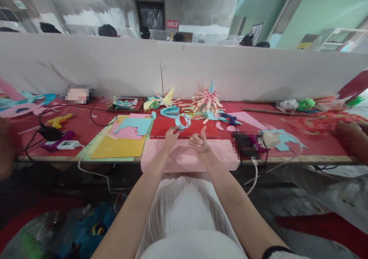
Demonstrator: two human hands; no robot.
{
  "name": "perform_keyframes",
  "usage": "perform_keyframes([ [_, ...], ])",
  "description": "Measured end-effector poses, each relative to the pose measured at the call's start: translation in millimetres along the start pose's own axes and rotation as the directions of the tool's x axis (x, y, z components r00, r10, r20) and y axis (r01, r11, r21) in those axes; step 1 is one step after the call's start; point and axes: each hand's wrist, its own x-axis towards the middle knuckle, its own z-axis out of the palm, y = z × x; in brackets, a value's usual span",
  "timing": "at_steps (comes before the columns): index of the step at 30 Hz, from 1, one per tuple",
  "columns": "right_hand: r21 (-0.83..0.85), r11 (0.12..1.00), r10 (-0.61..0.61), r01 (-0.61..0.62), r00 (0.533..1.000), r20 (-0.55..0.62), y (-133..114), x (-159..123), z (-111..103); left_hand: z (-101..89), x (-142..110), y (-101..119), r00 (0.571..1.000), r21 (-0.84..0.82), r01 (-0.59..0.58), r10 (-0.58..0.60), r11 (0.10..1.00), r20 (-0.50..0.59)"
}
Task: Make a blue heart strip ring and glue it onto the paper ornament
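Note:
My left hand (171, 136) pinches the lower left edge of a light blue paper ring (188, 121) with red spots, held up above the red sheet (161, 128). To its right is my right hand (199, 142), thumb raised and fingers loosely bent, with nothing visible in it and apart from the ring. Beneath both hands a pink paper sheet (155, 157) hangs over the table's front edge. Just behind the ring lie folded blue paper pieces (169, 111). A spiky paper figure (211, 98) with a blue cone stands farther back.
Stacked coloured paper (117, 147) lies left, with a yellow glue gun (61, 120) beyond it. A dark blue glue gun (229, 118) lies right. White cables (255, 178) droop over the front edge. Other people's hands (352, 136) reach in at both sides; a white partition (115, 65) closes the back.

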Motion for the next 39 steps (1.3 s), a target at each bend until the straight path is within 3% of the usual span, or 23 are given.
perform_keyframes([
  [5, 0.030, 0.999, -0.039, 0.039, 0.999, 0.009, -1, 1, 4, -0.5, 0, 0, 1.000, -0.031, 0.012, -0.011, 0.999, 0.016],
  [10, 0.079, 0.986, -0.136, 0.150, 0.978, -0.156, -6, 10, 6, -0.8, 1, 0, 0.999, -0.055, 0.054, -0.054, 0.997, 0.009],
  [12, 0.087, 0.960, -0.232, 0.266, 0.929, -0.289, -7, 13, 2, -1.1, 1, -2, 0.998, -0.075, 0.067, -0.067, 0.995, 0.001],
  [15, 0.045, 0.904, -0.350, 0.424, 0.798, -0.492, -6, 17, -6, -1.6, 3, -6, 0.995, -0.106, 0.097, -0.100, 0.990, -0.025],
  [18, -0.011, 0.898, -0.360, 0.439, 0.721, -0.592, -3, 19, -7, -2.2, 4, -8, 0.991, -0.122, 0.110, -0.118, 0.986, -0.063],
  [20, -0.056, 0.918, -0.347, 0.393, 0.725, -0.596, -1, 21, -5, -3.1, 5, -7, 0.990, -0.111, 0.118, -0.126, 0.987, -0.070],
  [25, -0.203, 0.949, -0.311, 0.240, 0.812, -0.494, 3, 25, 2, -7.0, 3, 0, 0.983, -0.019, 0.113, -0.114, 0.993, -0.147],
  [28, -0.225, 0.957, -0.270, 0.181, 0.841, -0.470, 7, 28, 1, -8.9, 1, 4, 0.982, -0.017, 0.113, -0.114, 0.993, -0.148],
  [33, -0.343, 0.927, -0.307, 0.152, 0.833, -0.460, 12, 31, -3, -9.3, 2, 2, 0.984, 0.004, 0.101, -0.100, 0.995, -0.148],
  [39, -0.352, 0.918, -0.341, 0.182, 0.815, -0.469, 6, 31, -7, -5.0, 5, -8, 0.980, 0.001, 0.050, -0.049, 0.999, -0.191],
])
